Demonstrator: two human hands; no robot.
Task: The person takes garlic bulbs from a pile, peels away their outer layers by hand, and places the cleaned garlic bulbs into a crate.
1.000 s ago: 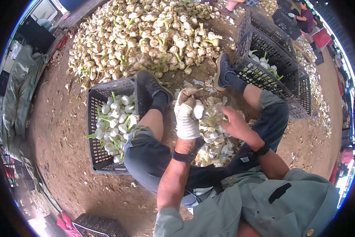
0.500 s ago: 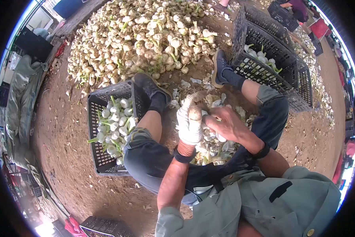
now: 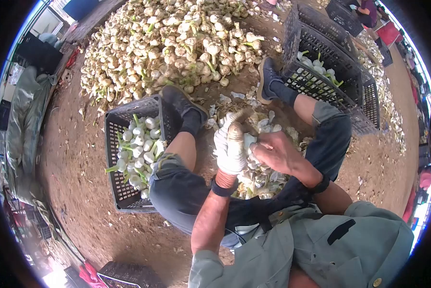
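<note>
My left hand [image 3: 230, 144], in a white glove, is wrapped round a white garlic bulb [image 3: 249, 140] between my knees. My bare right hand [image 3: 276, 152] is closed at the bulb's right side, its thumb and fingers pinched; what they grip there is too small to make out. Below both hands, papery peelings [image 3: 259, 185] cover the ground. To the left stands a black crate [image 3: 111, 165] holding white bulbs [image 3: 139, 151] with green stems.
A large heap of unpeeled garlic [image 3: 172, 45] lies ahead. Black crates [image 3: 328, 91] stand at the right beside my shoe, with some white bulbs inside. A person [image 3: 367, 13] is at the far upper right. Another crate [image 3: 129, 274] lies at the bottom left.
My right hand has come in from the right and closed at the bulb. My left hand has turned, so its fingers cover more of the bulb. Over the last half second both have barely moved.
</note>
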